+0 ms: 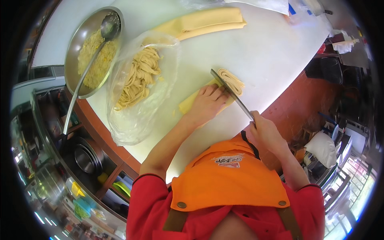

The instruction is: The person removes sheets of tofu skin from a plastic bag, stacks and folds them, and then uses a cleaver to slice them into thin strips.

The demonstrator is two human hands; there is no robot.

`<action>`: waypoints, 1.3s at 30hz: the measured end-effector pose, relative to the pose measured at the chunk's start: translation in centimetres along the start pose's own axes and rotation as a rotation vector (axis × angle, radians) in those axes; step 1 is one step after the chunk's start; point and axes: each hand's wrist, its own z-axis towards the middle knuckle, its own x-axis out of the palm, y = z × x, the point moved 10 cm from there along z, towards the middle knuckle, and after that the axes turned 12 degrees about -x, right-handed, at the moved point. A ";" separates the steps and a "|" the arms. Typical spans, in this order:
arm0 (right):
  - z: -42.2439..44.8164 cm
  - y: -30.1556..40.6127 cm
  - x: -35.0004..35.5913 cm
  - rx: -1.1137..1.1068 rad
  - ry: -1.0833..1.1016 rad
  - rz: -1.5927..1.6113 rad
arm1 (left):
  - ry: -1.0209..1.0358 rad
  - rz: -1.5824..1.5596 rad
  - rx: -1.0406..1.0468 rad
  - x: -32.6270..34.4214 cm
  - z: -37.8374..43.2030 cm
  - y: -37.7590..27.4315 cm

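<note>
My left hand point(211, 100) presses flat with curled fingers on a folded yellow sheet point(188, 105), which looks like dough or bean curd skin. In my right hand point(265, 129) is the handle of a kitchen knife point(231, 89), its blade seen nearly edge-on. The blade stands across the sheet's far right end, close to my left fingertips. Just beyond it lies a piece with layered, coiled folds point(231, 81). Left of my left hand, an open clear plastic bag point(136, 129) holds a heap of cut strips point(138, 78).
A steel bowl point(70, 60) of yellow grainy food, with a long-handled ladle point(85, 75) in it, stands at the table's left. A larger folded sheet point(213, 21) lies at the back of the white table point(270, 54). Stacked dark pans point(87, 157) sit on a shelf below.
</note>
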 end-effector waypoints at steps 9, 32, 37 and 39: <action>5.2 -3.1 -0.8 0.032 -0.150 0.232 | 0.001 -0.065 -0.007 0.1 -0.5 0.6; 0.9 -0.1 -0.9 -0.033 -0.028 0.082 | -0.001 -0.061 -0.085 -0.2 -1.3 1.2; 0.5 0.1 1.2 0.014 0.025 0.057 | -0.022 -0.037 -0.035 -0.8 -1.2 0.6; 4.0 0.2 2.1 -0.016 -0.048 0.079 | -0.001 -0.049 -0.034 -0.6 -1.2 0.7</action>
